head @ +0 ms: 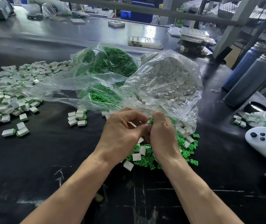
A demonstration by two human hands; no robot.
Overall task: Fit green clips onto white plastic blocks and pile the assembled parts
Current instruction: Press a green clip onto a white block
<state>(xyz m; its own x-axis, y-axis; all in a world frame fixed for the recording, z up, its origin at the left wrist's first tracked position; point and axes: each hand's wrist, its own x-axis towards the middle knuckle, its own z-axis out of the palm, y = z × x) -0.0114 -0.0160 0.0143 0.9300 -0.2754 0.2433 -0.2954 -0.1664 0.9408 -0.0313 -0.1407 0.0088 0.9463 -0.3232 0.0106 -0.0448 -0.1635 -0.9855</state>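
Observation:
My left hand (122, 135) and my right hand (161, 135) meet above a heap of loose green clips (146, 160) and white blocks (136, 156) on the black table. My right hand pinches a green clip (151, 121). My left hand's fingers curl round a white block (147, 122), mostly hidden between the two hands. A clear bag of green clips (111, 62) and a clear bag of white blocks (169, 75) lie open just beyond my hands. A wide pile of assembled parts (7, 92) covers the table to the left.
Two tall dark flasks (250, 81) stand at the right with a small dark cup (257, 106). A white controller (264, 141) and another bag of parts (261, 118) lie at the right edge. Trays and clutter sit on the far bench (145, 41).

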